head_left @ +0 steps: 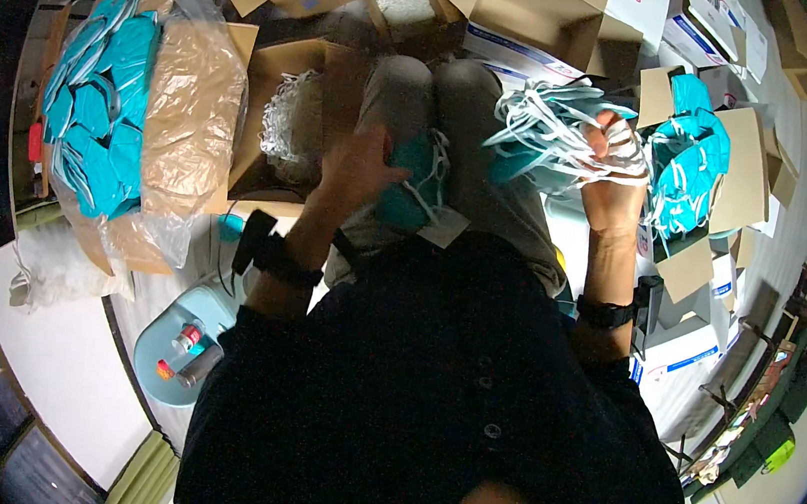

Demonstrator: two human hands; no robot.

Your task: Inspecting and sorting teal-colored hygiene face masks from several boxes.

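So the main thing here is a strappy bunch of teal pieces [551, 119], up off the right thigh, white straps flopping everywhere. The right hand [609, 156] has its fingers wrapped round it. The left hand [358, 171] is over the lap by another teal piece [402, 196]; it's blurry, so I can't make out whether it's gripping that or just alongside. My read is that the step in hand is sorting strapped pieces over the lap. The next move, I'd say, calls for a firm hold on the bunch and keeping those loose straps untangled, since they'd snag easily.

Further out, right side: a flapped box [742, 173] with a teal heap [690, 171] in it. Left side: a carton [268, 203] holding white strips [288, 122], then more teal stacks [119, 106] in clear plastic [195, 106].
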